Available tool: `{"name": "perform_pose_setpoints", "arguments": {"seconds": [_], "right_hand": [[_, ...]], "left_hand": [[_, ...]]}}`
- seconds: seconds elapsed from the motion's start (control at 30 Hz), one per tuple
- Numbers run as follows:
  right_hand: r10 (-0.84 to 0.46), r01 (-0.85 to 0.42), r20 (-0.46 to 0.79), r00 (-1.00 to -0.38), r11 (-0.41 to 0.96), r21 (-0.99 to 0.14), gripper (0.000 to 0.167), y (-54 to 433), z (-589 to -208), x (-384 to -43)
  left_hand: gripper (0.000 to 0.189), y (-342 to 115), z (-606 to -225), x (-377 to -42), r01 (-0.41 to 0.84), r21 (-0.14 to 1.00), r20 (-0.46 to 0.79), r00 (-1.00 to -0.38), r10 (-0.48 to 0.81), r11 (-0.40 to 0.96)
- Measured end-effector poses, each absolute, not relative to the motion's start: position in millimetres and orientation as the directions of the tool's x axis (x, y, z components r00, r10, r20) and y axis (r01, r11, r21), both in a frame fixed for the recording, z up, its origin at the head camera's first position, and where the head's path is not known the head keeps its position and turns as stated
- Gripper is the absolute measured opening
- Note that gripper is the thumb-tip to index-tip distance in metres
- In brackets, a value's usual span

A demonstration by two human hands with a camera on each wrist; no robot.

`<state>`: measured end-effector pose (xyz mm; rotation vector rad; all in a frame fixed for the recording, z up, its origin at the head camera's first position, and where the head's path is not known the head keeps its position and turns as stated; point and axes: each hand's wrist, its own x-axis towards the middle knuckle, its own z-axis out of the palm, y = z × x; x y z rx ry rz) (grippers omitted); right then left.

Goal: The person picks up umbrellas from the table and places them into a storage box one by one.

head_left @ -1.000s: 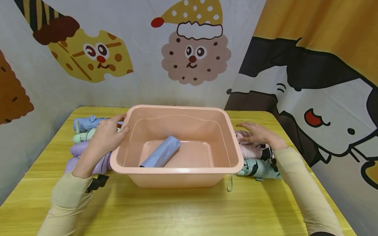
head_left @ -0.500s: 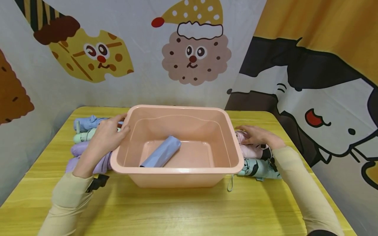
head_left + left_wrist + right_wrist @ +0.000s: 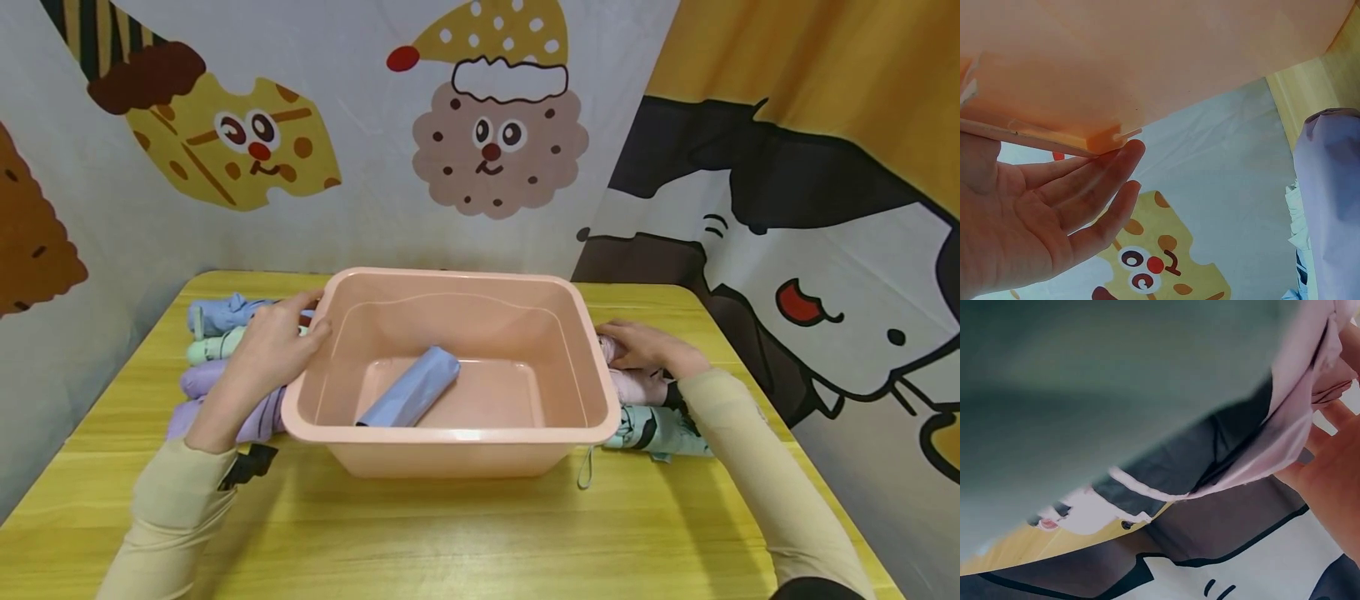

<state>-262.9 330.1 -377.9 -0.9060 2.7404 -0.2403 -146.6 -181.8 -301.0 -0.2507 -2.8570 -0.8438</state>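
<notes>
A pink plastic basin (image 3: 450,454) stands on the table with a blue folded umbrella (image 3: 412,387) lying inside. My left hand (image 3: 277,342) holds the basin's left rim, its fingers under the lip in the left wrist view. My right hand (image 3: 648,346) grips a pink folded umbrella (image 3: 637,386) to the right of the basin. Pink and black fabric (image 3: 1291,434) shows by the fingers in the right wrist view; the fingertips are partly hidden. A mint-green folded umbrella (image 3: 660,431) with a wrist loop lies nearer me, its blurred fabric covering much of that view.
Left of the basin lie several folded umbrellas: a blue one (image 3: 221,315), a light green one (image 3: 213,347) and purple ones (image 3: 201,379). Behind the wooden table (image 3: 450,542) hangs a cartoon-printed cloth (image 3: 360,233).
My right hand has come down and slightly left onto the pink umbrella, its fingers closing round it. The left hand and the basin have stayed in place.
</notes>
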Motion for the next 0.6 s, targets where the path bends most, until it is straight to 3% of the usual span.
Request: {"name": "perform_pose_setpoints", "arguments": {"seconds": [0.23, 0.6], "right_hand": [[-0.562, -0.507, -0.185, -0.806, 0.817, -0.275, 0.064, 329.3, -379.0, -264.3], [-0.603, -0.565, -0.124, -0.788, 0.788, -0.243, 0.05, 330.0, -381.8, -266.2]], "left_hand": [[0.051, -182.1, -301.5, -146.9, 0.207, 0.517, 0.198, -0.973, 0.119, 0.83], [0.05, -182.1, -299.6, -146.0, 0.199, 0.53, 0.182, -0.976, 0.119, 0.824]]}}
